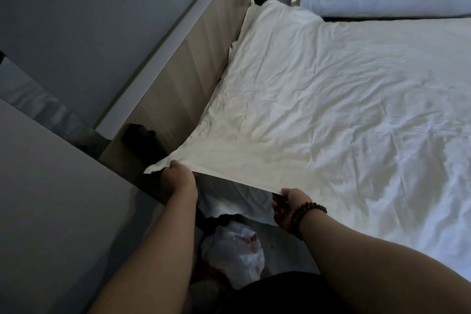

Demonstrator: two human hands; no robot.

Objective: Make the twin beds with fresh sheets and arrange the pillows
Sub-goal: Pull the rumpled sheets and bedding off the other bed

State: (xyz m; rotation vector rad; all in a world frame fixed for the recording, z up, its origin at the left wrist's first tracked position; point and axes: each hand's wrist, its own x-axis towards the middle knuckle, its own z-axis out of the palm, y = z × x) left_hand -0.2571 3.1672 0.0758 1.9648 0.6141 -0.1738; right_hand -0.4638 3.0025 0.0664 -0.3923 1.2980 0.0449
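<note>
Sheet (pixel 331 109), white and creased, is lying spread out beyond the fingers, alongside the wooden headboard (pixel 178 79). The left hand (pixel 178 181) is gripping its bunched corner, fingers (pixel 175 164) curling round the cloth. The right hand (pixel 286 205), wearing a bead bracelet (pixel 308 214), is pinching the taut hem nearby. Below the fingers, a plastic bag (pixel 234 255) is lying on the floor. Far beyond them, another bed (pixel 382 0) is showing.
</note>
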